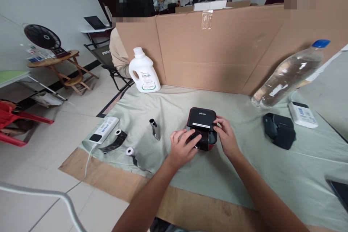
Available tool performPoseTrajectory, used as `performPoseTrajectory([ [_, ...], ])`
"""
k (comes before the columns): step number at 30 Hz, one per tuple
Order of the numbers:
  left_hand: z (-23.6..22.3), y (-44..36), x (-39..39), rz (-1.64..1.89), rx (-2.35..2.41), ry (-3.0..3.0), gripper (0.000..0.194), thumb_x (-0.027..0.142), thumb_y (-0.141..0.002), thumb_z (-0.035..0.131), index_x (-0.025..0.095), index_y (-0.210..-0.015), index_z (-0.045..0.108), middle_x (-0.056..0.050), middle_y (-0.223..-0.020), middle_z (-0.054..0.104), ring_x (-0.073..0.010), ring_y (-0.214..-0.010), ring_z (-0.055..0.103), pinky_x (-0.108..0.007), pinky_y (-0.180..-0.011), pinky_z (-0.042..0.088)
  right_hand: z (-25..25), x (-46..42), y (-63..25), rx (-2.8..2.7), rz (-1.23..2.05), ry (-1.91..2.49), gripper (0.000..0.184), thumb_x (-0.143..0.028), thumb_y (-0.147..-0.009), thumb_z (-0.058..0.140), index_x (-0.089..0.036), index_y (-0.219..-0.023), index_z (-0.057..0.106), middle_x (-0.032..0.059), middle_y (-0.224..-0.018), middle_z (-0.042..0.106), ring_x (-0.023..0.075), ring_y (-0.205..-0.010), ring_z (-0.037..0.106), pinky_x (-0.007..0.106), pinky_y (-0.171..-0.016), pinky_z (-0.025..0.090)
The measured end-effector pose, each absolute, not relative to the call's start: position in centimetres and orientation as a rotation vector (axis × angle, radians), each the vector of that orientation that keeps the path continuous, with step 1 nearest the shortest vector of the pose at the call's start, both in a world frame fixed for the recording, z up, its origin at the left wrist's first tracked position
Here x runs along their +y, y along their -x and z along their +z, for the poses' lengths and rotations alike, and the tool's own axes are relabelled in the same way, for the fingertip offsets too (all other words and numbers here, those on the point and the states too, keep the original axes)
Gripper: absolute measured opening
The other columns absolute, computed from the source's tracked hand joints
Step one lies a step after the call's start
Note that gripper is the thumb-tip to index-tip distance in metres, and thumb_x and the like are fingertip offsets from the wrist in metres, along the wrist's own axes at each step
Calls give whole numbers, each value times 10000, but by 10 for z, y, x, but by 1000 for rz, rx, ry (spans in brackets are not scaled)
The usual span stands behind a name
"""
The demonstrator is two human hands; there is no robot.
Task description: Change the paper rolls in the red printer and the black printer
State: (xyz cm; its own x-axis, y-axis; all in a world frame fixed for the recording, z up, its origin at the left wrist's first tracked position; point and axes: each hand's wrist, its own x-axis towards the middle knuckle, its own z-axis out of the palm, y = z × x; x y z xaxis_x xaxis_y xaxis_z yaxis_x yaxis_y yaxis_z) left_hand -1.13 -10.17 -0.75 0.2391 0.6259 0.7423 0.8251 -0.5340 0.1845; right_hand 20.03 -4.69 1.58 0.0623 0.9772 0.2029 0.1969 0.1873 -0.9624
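Note:
A small black and red label printer sits on the pale green cloth in the middle of the table, its lid raised. My left hand curls round the printer's front left side, fingers bent over a dark part inside it. My right hand grips the right edge of the printer, thumb and fingers pressed on the lid. To the left of the printer lie three small paper rolls: one close by, one with a dark strip unrolled, and one nearest the table's front.
A white detergent bottle stands at the back left before a cardboard wall. A clear water bottle leans at right, near a black device and a white labelled box. A white power bank with cable lies left. A person sits behind the cardboard.

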Motion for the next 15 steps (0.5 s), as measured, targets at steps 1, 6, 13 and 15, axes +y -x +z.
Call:
performPoseTrajectory([
  [1,-7,11,-101,-1184,-1420,2258,391,365,-883,649,334,-1269,695,-62,-1294,699,-297,-1196,557,-462,-1057,370,14,-46,-198,-1355,930,1212,319,-339,-855,553,-278,-1168,570,92,-1422,504,245,-1365,489,418,-1093,461],
  [6,-8,13,-93,-1168,-1703,2381,713,540,-892,585,174,-1494,472,-139,-1343,676,-320,-1225,568,-462,-1065,366,8,-42,-196,-1272,1086,1177,720,-371,-878,572,-323,-1528,267,106,-1592,380,224,-1442,436,432,-1174,397],
  [13,-12,12,-89,-1402,-1605,2436,651,550,-912,561,170,-1437,499,-146,-1324,679,-284,-1142,634,-428,-1001,430,4,-50,-197,-1202,1170,1185,760,-476,-878,597,-303,-1535,256,129,-1595,383,243,-1481,395,461,-1219,342],
  [15,-14,8,-89,-1550,-1513,2376,674,495,-920,588,140,-1473,440,-157,-1346,661,-275,-1188,613,-409,-1015,441,2,-54,-196,-1174,1163,1201,723,-495,-890,587,-284,-1515,292,142,-1588,391,244,-1469,410,456,-1219,344],
])
